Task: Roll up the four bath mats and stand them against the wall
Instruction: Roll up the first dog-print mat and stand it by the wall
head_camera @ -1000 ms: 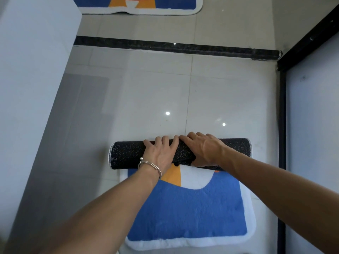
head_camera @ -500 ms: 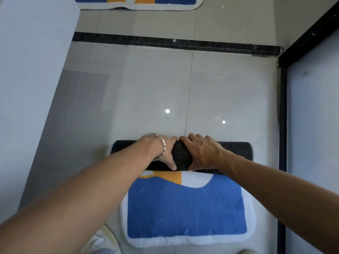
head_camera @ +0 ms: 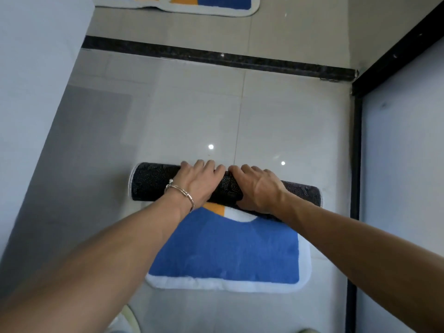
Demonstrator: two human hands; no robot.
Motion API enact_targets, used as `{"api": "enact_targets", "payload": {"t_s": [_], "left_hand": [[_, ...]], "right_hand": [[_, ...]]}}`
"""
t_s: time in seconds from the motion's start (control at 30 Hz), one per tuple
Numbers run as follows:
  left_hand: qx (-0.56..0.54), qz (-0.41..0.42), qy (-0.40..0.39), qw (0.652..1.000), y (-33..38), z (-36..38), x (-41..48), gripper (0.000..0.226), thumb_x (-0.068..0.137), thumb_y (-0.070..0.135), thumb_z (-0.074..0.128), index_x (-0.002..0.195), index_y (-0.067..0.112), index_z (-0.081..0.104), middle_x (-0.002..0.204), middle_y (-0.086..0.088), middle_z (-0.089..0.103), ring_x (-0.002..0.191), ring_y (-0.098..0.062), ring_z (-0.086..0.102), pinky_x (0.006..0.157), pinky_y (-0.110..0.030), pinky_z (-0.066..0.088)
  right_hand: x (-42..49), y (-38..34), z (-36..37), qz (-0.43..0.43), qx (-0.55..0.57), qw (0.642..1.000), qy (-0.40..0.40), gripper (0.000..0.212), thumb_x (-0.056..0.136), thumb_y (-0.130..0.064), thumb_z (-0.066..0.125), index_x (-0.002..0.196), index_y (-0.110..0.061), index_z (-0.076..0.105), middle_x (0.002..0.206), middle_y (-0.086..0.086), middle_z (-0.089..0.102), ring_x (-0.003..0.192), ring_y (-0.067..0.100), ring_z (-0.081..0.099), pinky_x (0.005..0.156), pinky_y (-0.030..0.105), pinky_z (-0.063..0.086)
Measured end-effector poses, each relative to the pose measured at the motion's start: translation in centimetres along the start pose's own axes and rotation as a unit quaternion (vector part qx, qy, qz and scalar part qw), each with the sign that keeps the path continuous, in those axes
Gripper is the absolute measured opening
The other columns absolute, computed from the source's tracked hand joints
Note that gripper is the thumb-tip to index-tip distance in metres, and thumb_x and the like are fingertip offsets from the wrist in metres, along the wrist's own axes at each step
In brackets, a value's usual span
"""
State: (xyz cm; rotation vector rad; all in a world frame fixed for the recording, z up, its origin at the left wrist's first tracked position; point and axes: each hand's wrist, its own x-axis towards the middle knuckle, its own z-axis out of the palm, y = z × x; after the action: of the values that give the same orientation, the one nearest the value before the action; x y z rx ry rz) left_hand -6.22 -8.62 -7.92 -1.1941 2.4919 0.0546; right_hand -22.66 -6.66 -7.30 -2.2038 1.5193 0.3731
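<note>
A blue bath mat [head_camera: 223, 253] with a white border lies on the tiled floor, its far end wound into a black dotted roll [head_camera: 153, 182]. Both hands sit side by side on the middle of that roll. My left hand [head_camera: 198, 182], a silver bracelet on its wrist, curls its fingers over the roll's far side. My right hand [head_camera: 255, 188] grips the roll the same way just to the right. A small orange and white patch shows under the roll. A second mat [head_camera: 206, 6], flat, lies at the top beyond a dark floor strip.
A white wall [head_camera: 31, 92] runs down the left side. A dark threshold strip [head_camera: 216, 58] crosses the floor ahead. A black-framed panel [head_camera: 403, 188] closes the right side. Pale glossy tiles [head_camera: 192, 116] lie between the roll and the strip.
My left hand shifted from the roll's near side back onto its top. The roll turned a little toward me, and less of the orange and white pattern shows.
</note>
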Motion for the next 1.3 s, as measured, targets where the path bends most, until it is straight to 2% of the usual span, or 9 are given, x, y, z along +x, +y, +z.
{"api": "enact_targets", "payload": {"t_s": [0.17,0.27,0.37,0.47,0.63,0.8,1.03,1.17,1.3], "left_hand": [[0.031,-0.023,0.113,0.993,-0.8,0.4,0.8,0.057,0.053,0.012,0.081,0.103,0.012,0.053,0.085,-0.006,0.057,0.071,-0.027,0.059,0.064,-0.046,0.049],[0.06,-0.034,0.066,0.995,0.8,1.7,-0.8,0.047,0.07,0.012,0.061,0.116,0.012,0.05,0.113,-0.013,0.061,0.1,-0.035,0.061,0.077,-0.058,0.05],[0.068,-0.053,-0.009,0.996,1.7,1.4,-1.6,0.058,0.085,0.008,0.022,0.141,0.013,0.032,0.149,-0.024,0.03,0.133,-0.044,0.034,0.094,-0.065,0.038],[0.026,-0.049,-0.082,0.995,1.7,0.8,-1.3,0.059,0.099,0.029,0.035,0.147,0.009,0.007,0.155,-0.023,0.005,0.14,-0.044,0.013,0.101,-0.066,0.028],[-0.011,0.039,-0.056,0.998,-1.5,-1.6,0.2,0.073,0.085,0.069,0.038,0.137,0.018,0.027,0.129,-0.01,0.044,0.111,-0.028,0.048,0.078,-0.041,0.046],[-0.039,0.05,-0.141,0.988,-2.2,-1.4,1.6,0.105,0.067,0.068,0.064,0.146,0.024,0.011,0.137,-0.005,0.04,0.126,-0.024,0.038,0.103,-0.043,0.035],[0.009,0.008,-0.031,0.999,-0.4,-0.5,0.3,0.07,0.079,0.048,0.066,0.129,0.017,0.027,0.114,-0.008,0.049,0.099,-0.025,0.054,0.076,-0.04,0.044],[0.027,-0.029,0.021,0.999,-0.2,-0.4,0.5,0.064,0.083,0.042,0.065,0.126,0.016,0.026,0.11,-0.009,0.049,0.093,-0.026,0.054,0.073,-0.041,0.043],[-0.019,-0.029,0.054,0.998,-1.9,-0.9,1.6,0.074,0.077,0.053,0.065,0.133,0.022,0.028,0.116,-0.007,0.046,0.103,-0.026,0.049,0.087,-0.044,0.042]], "right_hand": [[0.8,0.2,-0.3,0.02,-0.09,0.992,0.09,0.073,0.079,-0.037,0.065,0.138,-0.018,0.027,0.12,0.007,0.049,0.107,0.028,0.051,0.087,0.041,0.041],[-0.1,-0.2,0.5,0.005,-0.044,0.998,0.047,0.085,0.074,-0.048,0.063,0.143,-0.023,0.021,0.129,0.008,0.043,0.115,0.028,0.045,0.097,0.042,0.038],[-0.1,0.7,-0.6,0.014,0.067,0.997,-0.02,0.09,0.072,-0.053,0.065,0.146,-0.028,0.02,0.139,0.008,0.037,0.124,0.027,0.039,0.104,0.042,0.036],[0.6,1.1,-0.9,0.048,0.063,0.994,-0.069,0.099,0.069,-0.057,0.067,0.147,-0.021,0.017,0.136,0.011,0.042,0.121,0.029,0.046,0.103,0.042,0.039],[0.5,-0.2,0.0,0.054,-0.019,0.998,-0.025,0.08,0.075,-0.049,0.065,0.136,-0.016,0.026,0.12,0.01,0.048,0.108,0.027,0.05,0.093,0.041,0.042],[-0.3,-1.2,0.9,0.049,-0.051,0.997,0.001,0.078,0.078,-0.047,0.063,0.136,-0.014,0.024,0.121,0.009,0.044,0.107,0.026,0.048,0.093,0.042,0.042],[0.8,1.6,-1.8,0.082,0.111,0.973,-0.186,0.096,0.064,-0.054,0.077,0.139,-0.019,0.03,0.122,0.004,0.05,0.108,0.026,0.054,0.089,0.041,0.05],[1.2,1.6,-1.7,0.071,0.046,0.995,-0.055,0.064,0.074,-0.042,0.07,0.124,-0.017,0.04,0.102,0.003,0.057,0.087,0.023,0.057,0.073,0.034,0.045],[1.8,1.7,-2.0,0.063,-0.043,0.994,0.075,0.052,0.077,-0.036,0.064,0.119,-0.014,0.042,0.106,0.007,0.056,0.095,0.028,0.057,0.082,0.039,0.042]]}}
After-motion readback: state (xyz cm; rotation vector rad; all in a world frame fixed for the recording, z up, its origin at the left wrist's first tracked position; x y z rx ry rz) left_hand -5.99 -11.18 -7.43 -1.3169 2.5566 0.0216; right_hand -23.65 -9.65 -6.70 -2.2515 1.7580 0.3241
